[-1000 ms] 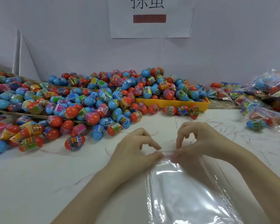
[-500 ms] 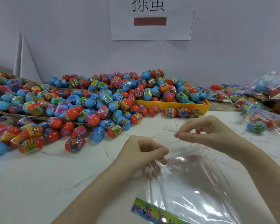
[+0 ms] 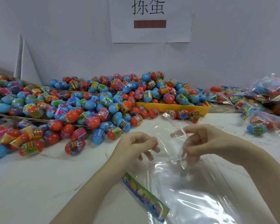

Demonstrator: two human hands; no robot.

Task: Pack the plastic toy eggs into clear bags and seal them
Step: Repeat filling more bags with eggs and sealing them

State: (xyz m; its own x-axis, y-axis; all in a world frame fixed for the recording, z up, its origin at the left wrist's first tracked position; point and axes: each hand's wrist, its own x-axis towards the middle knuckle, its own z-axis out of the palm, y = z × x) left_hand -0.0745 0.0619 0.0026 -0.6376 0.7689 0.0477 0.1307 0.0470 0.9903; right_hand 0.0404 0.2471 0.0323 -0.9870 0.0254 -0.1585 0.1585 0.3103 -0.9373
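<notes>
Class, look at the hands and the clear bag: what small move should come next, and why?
Probably spread the bag's mouth wider. Both hands, left and right, pinch the top of the empty clear bag, which looks only partly open, and loose eggs lie just left, none yet inside.

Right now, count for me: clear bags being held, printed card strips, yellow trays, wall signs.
clear bag, held: 1
printed card strip: 1
yellow tray: 1
wall sign: 1
Total: 4
</notes>
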